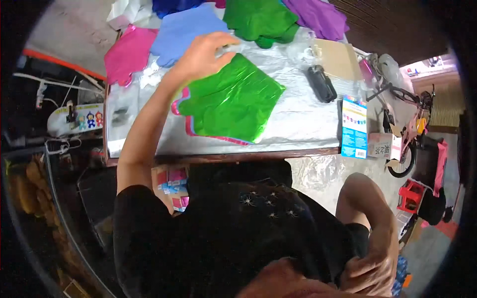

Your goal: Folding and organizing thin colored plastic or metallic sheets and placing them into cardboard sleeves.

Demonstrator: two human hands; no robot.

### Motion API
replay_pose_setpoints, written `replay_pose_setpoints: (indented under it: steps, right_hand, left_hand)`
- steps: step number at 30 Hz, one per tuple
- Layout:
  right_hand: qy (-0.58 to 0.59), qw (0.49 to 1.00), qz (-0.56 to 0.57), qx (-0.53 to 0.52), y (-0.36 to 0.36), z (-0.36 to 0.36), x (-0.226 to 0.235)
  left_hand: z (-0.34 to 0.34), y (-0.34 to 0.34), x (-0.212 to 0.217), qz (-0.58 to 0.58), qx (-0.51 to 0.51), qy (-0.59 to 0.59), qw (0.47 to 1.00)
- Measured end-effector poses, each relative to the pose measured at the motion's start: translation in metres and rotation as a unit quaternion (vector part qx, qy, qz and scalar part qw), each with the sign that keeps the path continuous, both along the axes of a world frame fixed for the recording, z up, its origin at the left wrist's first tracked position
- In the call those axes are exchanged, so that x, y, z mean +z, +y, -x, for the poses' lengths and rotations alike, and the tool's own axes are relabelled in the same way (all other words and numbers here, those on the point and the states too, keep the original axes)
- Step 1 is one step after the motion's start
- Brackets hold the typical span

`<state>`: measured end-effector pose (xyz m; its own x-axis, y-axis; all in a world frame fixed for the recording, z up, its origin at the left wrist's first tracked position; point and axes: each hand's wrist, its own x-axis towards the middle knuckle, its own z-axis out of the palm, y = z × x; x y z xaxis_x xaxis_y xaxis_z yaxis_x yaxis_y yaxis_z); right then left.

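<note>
A shiny green plastic sheet (231, 102) with a scalloped left edge lies flat on the silver-covered table (164, 141). Pink and pale blue edges of other sheets peek out from under it. My left hand (203, 53) is over the green sheet's far left corner, thumb and fingers apart, and I see nothing between them. It is nearest to that corner and to the stack of light blue sheets (186, 30). Low at the right, my right hand (368, 272) rests against my black shirt (223, 233) with its fingers curled in. Whatever those fingers may hold is hidden.
Pink (130, 54), dark green (261, 20) and purple sheets (320, 17) lie along the table's far side. Toward the right are a black elongated object (321, 83), a cardboard piece (338, 57) and a blue-and-white printed package (354, 128). A pink bicycle (410, 126) stands beyond.
</note>
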<state>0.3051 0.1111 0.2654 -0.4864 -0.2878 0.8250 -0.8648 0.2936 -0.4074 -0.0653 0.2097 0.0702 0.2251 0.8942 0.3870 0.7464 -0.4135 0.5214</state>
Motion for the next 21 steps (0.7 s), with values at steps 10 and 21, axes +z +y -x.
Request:
replay_pose_setpoints:
  steps: [10, 21]
  right_hand:
    - [0.007, 0.999, -0.024, -0.027, 0.046, -0.052, -0.016]
    - [0.027, 0.985, 0.056, -0.160, 0.061, -0.084, -0.036]
  left_hand:
    - [-0.152, 0.264, 0.007, -0.059, -0.116, 0.004, 0.991]
    - [-0.263, 0.340, -0.045, 0.021, 0.040, 0.236, 0.971]
